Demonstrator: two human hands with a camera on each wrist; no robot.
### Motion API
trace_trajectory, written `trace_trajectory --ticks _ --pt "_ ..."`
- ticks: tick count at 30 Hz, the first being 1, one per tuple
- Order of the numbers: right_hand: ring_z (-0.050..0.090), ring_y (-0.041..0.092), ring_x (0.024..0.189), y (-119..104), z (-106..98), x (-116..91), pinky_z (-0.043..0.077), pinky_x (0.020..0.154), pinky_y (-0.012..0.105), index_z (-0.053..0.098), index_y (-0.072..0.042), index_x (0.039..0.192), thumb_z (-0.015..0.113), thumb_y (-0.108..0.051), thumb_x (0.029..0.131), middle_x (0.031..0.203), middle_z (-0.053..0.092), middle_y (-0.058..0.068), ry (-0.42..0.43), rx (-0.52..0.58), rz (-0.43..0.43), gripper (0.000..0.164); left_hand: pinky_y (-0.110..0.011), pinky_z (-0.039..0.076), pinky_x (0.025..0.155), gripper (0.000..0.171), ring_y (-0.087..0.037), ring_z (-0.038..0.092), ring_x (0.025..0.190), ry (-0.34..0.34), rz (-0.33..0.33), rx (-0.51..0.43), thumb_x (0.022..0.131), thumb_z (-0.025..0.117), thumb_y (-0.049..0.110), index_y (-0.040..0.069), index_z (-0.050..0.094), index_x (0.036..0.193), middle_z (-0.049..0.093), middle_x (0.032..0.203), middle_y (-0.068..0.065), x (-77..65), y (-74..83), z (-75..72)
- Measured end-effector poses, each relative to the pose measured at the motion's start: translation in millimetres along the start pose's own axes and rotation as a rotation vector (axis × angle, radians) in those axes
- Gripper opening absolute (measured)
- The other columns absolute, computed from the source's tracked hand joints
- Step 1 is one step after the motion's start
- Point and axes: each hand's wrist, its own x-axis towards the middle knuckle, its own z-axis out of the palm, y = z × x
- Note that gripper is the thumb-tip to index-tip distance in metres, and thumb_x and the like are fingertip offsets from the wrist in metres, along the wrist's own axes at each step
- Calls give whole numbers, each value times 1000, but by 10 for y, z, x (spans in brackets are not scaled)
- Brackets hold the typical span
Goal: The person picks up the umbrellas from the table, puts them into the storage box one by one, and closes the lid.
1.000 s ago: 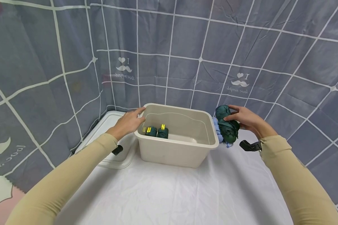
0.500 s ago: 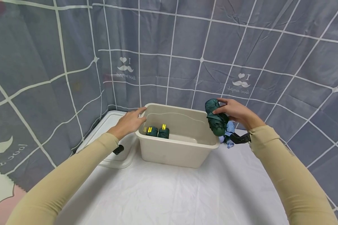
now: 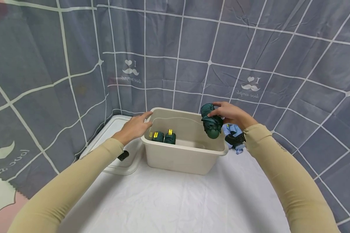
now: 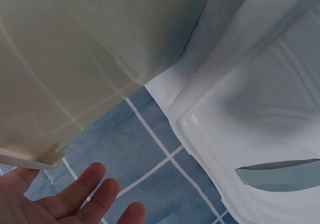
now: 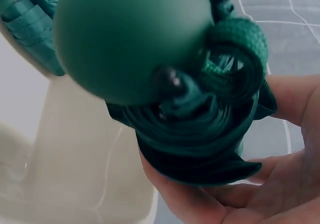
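In the head view, my right hand (image 3: 231, 113) grips a dark green folded umbrella (image 3: 212, 124) over the right end of a beige plastic bin (image 3: 180, 158). The right wrist view shows the umbrella's round knob handle (image 5: 130, 38), its wrist strap (image 5: 250, 53) and the fingers around the folded cloth. My left hand (image 3: 134, 127) rests at the bin's left rim with fingers spread; in the left wrist view they are mostly straight. Two dark green folded umbrellas (image 3: 169, 138) with yellow tags lie inside the bin at the left.
A light blue folded umbrella (image 3: 233, 129) lies right of the bin, partly hidden by my right hand and wrist strap. A white lid (image 3: 116, 165) lies left of the bin on the white-covered table (image 3: 175, 200). A grey-blue gridded curtain (image 3: 192, 42) hangs behind.
My right hand has carried the green umbrella left, from beside the bin to above its right end. More of the blue umbrella shows. The left hand stays at the rim.
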Motion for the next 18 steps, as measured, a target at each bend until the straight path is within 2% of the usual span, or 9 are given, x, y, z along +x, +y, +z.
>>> trace_trajectory --ticks 3,10,18 --pt "28 39 150 -20 66 70 50 102 48 1 -13 164 62 -14 96 164 21 22 -30 21 14 91 -63 45 100 60 -43 52 133 -1 -1 -1 102 40 42 26 30 159 51 149 -19 5 7 8" --pt "42 40 142 -49 268 237 52 101 47 2 -11 163 61 -15 97 162 26 23 -87 1 45 89 -64 44 100 60 -44 51 134 6 1 -2 101 41 42 26 31 159 51 150 -18 1 -13 19" --pt "38 42 143 -52 462 442 47 106 53 6 -8 163 63 -15 95 164 21 24 -124 -18 84 89 -63 44 100 61 -43 50 134 9 0 -3 101 41 42 27 31 159 51 150 -17 8 -17 16"
